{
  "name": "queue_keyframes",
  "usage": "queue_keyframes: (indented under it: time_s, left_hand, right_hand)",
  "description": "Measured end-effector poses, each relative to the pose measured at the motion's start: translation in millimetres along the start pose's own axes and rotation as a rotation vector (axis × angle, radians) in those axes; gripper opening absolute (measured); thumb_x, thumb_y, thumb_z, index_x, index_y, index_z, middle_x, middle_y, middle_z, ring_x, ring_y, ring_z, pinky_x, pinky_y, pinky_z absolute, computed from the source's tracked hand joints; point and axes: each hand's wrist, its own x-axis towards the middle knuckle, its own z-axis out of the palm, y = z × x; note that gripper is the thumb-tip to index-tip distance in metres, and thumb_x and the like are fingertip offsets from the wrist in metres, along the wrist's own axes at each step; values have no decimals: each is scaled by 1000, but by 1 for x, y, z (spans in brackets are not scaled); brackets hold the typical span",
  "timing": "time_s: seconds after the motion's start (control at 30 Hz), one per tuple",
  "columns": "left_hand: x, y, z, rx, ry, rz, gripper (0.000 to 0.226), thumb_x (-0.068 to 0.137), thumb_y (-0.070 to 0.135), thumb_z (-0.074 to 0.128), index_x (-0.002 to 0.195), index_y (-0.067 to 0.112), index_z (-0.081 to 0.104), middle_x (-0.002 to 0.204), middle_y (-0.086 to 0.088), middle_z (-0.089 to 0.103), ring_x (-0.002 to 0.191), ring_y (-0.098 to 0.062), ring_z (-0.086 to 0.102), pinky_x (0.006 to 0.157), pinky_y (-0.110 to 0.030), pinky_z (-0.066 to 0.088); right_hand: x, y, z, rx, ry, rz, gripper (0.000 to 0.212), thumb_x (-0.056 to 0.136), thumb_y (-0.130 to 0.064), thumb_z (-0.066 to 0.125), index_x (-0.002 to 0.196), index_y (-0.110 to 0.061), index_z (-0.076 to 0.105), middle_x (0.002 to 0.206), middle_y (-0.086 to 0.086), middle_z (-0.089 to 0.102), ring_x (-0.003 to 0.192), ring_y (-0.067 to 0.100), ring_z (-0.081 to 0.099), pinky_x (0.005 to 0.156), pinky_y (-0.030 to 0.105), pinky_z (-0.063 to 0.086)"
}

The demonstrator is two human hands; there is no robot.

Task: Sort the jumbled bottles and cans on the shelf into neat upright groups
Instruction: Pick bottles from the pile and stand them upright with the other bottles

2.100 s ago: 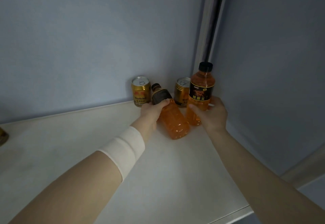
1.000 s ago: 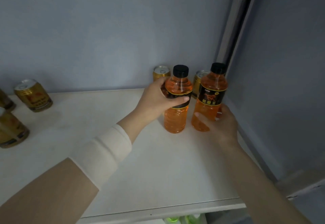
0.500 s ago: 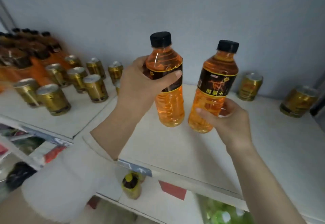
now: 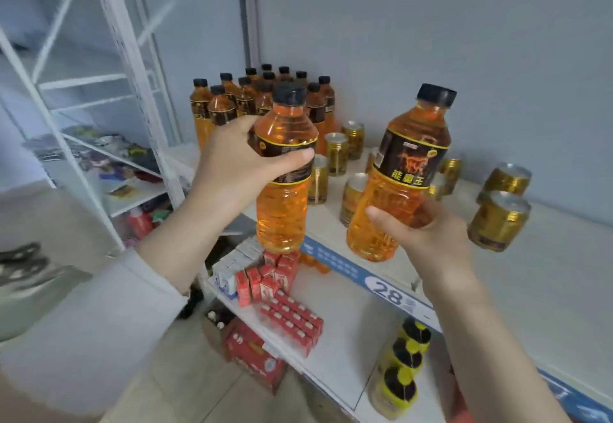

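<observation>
My left hand (image 4: 238,164) grips an orange drink bottle (image 4: 283,203) with a black cap, held upright in the air in front of the shelf. My right hand (image 4: 428,237) grips a second orange bottle (image 4: 398,170) by its lower half, tilted slightly right. Behind them, several matching bottles (image 4: 232,104) stand upright in a tight group at the shelf's left back corner. Several gold cans (image 4: 336,154) stand upright to the right of that group. Two more gold cans (image 4: 501,220) stand apart at the right.
The white shelf (image 4: 547,266) has a blue price strip marked 28 along its front edge. On the shelf below lie red cartons (image 4: 288,316) and yellow-capped bottles (image 4: 404,356). A white metal rack (image 4: 109,97) stands to the left.
Both hands lifted the two bottles off the shelf's right corner and carried them left; the view has swung left so the bottle group and can cluster now sit right behind them.
</observation>
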Motion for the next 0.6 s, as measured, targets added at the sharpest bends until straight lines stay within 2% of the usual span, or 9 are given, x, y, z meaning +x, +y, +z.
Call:
queue_keyframes:
  time_s: [0.1,0.17,0.23,0.43,0.6]
  left_hand:
    - [24,-43,-28,13,39,-41,43,67,41,77,106,31,63,106,11,67,102,-10,62,90,-32,50]
    - [45,-69,-38,-1,51,-61,42,67,40,78,105,31,63,105,10,67,101,-11,63,90,-33,50]
    - [69,-92,-42,-2,47,-76,42,67,39,78,105,30,63,102,11,66,100,-11,63,88,-32,50]
    - [147,-143,-30,46,-5,-53,44,66,41,79,104,30,60,102,13,65,101,-9,62,87,-27,49]
    - [197,-177,-16,70,-77,-36,58,66,45,78,116,24,59,112,9,66,103,-9,60,84,-22,49]
  right_hand:
    - [16,-1,58,-31,-27,-2,44,58,-38,81,96,-25,63,89,-10,68,83,6,64,77,26,51]
    - [31,1,95,-41,-20,-14,61,54,-41,83,106,-19,61,97,-5,69,89,13,66,83,35,54]
    - [47,6,127,-45,15,-16,73,49,-44,83,112,-15,58,102,-2,69,93,16,66,86,38,54]
    - [98,20,200,-79,96,34,63,64,-32,81,118,-16,53,99,-8,59,89,8,55,79,21,43]
    - [126,35,251,-60,237,88,62,68,-29,79,121,-17,51,113,-4,64,97,8,57,88,26,47]
